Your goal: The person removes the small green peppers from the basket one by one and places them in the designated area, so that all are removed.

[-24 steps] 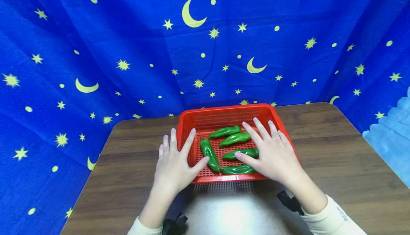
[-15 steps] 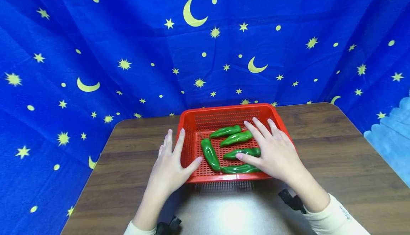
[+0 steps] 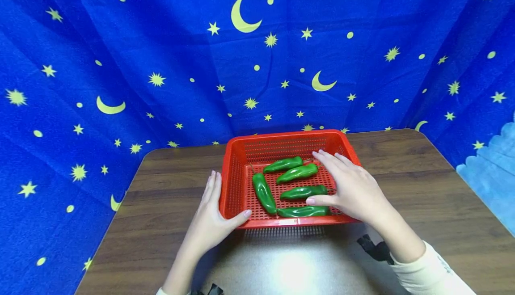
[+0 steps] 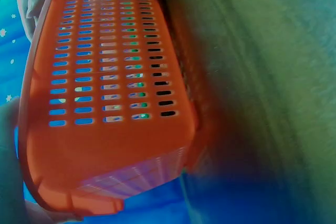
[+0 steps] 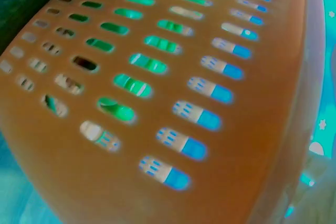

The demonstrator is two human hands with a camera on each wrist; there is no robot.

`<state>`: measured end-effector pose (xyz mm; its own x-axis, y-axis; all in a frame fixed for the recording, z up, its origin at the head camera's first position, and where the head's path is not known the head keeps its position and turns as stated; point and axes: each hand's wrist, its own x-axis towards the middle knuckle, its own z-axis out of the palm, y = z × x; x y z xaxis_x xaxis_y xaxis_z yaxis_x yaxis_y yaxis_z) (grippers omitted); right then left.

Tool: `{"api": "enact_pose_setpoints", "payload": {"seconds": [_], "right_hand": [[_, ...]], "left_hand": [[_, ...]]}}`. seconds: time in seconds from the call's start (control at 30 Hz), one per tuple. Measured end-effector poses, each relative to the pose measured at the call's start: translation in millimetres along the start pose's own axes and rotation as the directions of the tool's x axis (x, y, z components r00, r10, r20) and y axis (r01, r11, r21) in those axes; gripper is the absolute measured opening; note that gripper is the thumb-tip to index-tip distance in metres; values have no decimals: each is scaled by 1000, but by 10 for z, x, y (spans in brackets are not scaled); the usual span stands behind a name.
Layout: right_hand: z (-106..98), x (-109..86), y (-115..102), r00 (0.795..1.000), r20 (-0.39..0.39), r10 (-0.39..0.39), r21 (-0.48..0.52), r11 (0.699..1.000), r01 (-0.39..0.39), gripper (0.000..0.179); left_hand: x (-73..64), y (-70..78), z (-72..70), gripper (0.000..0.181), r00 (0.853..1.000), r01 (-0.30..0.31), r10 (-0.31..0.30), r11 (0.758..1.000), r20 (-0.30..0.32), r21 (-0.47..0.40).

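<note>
A red perforated plastic basket [image 3: 283,223] stands on the table, with several long green peppers lying on its floor. One pepper [image 3: 263,194] lies lengthwise at the left; another pepper [image 3: 303,211] lies along the front wall. My left hand [image 3: 209,221] is at the basket's front left corner, fingers straight outside the left wall and thumb over the rim; whether it touches cannot be told. Over the right side spreads my right hand [image 3: 358,192], its fingers extended and thumb above the front peppers. Both wrist views show the basket wall [image 4: 105,150] up close, with green pepper [image 5: 116,109] behind the slots.
The brown wood-patterned table [image 3: 422,187] extends on both sides of the basket. Behind it hangs a blue curtain [image 3: 193,53] with yellow moons and stars. A light blue scalloped cloth [image 3: 495,170] is at the right.
My left hand has moved from over the basket's left side to outside its left wall and lower. My right hand has shifted slightly right, uncovering more of the peppers. The basket stays put.
</note>
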<state>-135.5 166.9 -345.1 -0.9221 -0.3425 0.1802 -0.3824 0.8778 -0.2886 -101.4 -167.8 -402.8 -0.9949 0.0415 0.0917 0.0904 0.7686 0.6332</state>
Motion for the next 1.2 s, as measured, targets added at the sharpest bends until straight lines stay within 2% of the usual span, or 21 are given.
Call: {"api": "enact_pose_setpoints", "payload": {"seconds": [0.2, 0.47, 0.73, 0.97, 1.2], "right_hand": [[-15, 10, 103, 999, 32, 11, 85, 996, -14, 114], [46, 53, 285, 993, 115, 1, 219, 975, -27, 100], [134, 163, 438, 988, 122, -92, 319, 946, 49, 80], [190, 250, 498, 978, 140, -153, 301, 948, 106, 70], [319, 375, 570, 953, 162, -255, 268, 941, 206, 59]], "left_hand": [[-37, -62, 51, 129, 999, 3, 2, 994, 47, -105], [-74, -104, 96, 126, 999, 19, -11, 987, 51, -157], [-82, -139, 116, 127, 1000, -7, 12, 985, 27, -172], [-87, -140, 138, 126, 999, -32, 35, 983, 14, -182], [-89, -141, 136, 126, 999, -24, 29, 979, 21, -202]]}}
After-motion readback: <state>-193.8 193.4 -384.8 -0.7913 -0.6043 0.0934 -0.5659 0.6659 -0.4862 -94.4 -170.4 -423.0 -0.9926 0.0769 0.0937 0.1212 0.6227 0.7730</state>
